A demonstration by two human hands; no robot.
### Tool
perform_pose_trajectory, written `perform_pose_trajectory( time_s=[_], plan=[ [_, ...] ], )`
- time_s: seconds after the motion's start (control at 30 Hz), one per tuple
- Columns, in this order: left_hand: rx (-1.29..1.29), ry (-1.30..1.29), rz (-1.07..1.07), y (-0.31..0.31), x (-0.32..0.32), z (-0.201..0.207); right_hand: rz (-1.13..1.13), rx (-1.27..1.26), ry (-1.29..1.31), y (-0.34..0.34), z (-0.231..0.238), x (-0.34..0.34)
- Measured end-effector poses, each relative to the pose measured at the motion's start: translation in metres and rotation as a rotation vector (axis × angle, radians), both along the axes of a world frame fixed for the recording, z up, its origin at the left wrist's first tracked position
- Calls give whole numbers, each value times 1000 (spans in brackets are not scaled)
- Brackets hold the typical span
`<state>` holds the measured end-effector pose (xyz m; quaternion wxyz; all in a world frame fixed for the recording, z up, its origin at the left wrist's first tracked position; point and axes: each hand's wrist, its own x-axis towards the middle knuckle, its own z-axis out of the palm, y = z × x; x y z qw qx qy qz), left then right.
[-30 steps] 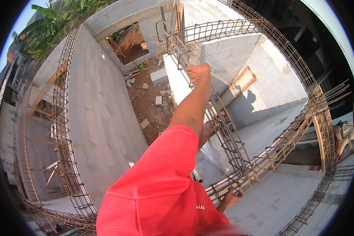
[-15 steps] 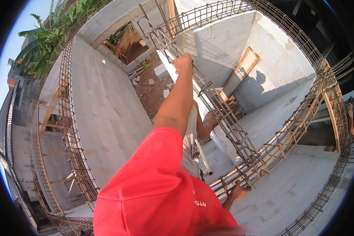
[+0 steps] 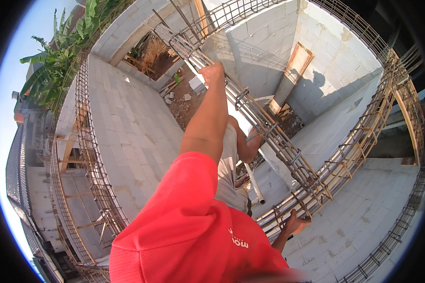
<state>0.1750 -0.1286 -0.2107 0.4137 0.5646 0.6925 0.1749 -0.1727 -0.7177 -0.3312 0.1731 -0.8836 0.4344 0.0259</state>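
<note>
My left arm reaches forward in a red sleeve, and my left hand [image 3: 213,74] is closed around the bars of a long rebar cage [image 3: 250,106]. This cage runs from the far left toward the near right over a wall top, its bars tied by stirrups. Its near end meets another rebar cage [image 3: 333,181] that curves along the right-hand wall. Low on the right, beside that junction, my right hand [image 3: 297,224] has its fingers curled at the bars; what lies in them is too small to make out.
A co-worker in a grey shirt [image 3: 227,165] stands below my arm, one arm [image 3: 244,148] raised beside the cage. Grey block walls [image 3: 123,104] enclose rooms below. A wooden board [image 3: 295,70] leans at a corner. Rubble [image 3: 186,101] lies on the ground. More rebar [image 3: 87,141] runs along the left.
The view has shifted slightly, so the cage and walls sit differently in it. Both hands stay at the rebar, and the co-worker's body shows a little more.
</note>
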Motion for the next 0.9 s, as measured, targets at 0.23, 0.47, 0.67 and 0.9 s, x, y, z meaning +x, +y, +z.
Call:
perform_pose_trajectory(
  time_s=[0.23, 0.47, 0.67, 0.9],
  plan=[
    [129, 162, 34, -11, 10, -10, 32, 6, 5, -8, -12, -5],
    [100, 38, -47, -17, -10, 6, 31, 53, 5, -11, -16, -6],
    [182, 45, -34, -17, -11, -3, 31, -1, -29, -12, -20, -9],
    [60, -97, -200, 19, -26, -19, 12, 49, -32, -6, -11, -4]
  ],
)
